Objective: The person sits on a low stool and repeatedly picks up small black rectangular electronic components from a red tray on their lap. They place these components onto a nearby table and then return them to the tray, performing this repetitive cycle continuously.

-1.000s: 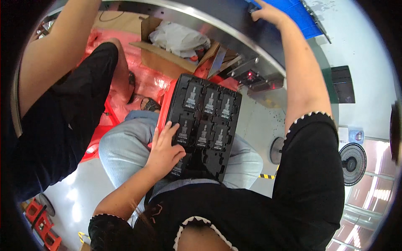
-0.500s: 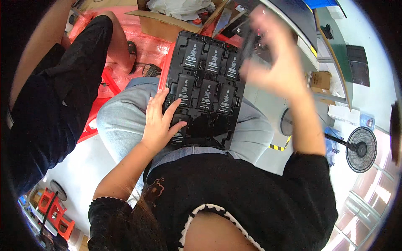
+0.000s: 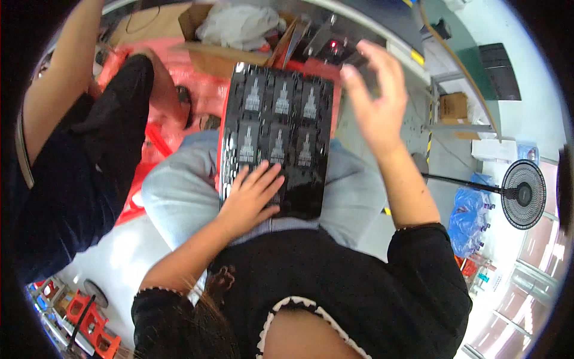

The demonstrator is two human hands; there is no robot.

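Observation:
A black plastic tray [image 3: 306, 186] lies across my lap, with several flat black batteries [image 3: 278, 145] in its pockets. White print covers the batteries. My left hand [image 3: 254, 194] rests on the tray's near left part, fingers spread, partly covering a battery there. To the right of the tray, my right hand [image 3: 382, 99] is raised in the air. Its fingers and thumb are apart and nothing shows between them. Just beyond its fingertips is a dark device with a red light [image 3: 333, 45].
An open cardboard box [image 3: 224, 52] with white plastic stands beyond the tray. Another person's dark-clothed leg [image 3: 116, 99] is at the left, near red plastic sheeting [image 3: 206, 81]. A black fan [image 3: 524, 194] and blue plastic bags [image 3: 467, 218] are at the right.
My right hand has slowed from a blur near the tray's far right corner and now hangs farther from it. My left hand has shifted right and nearer on the tray.

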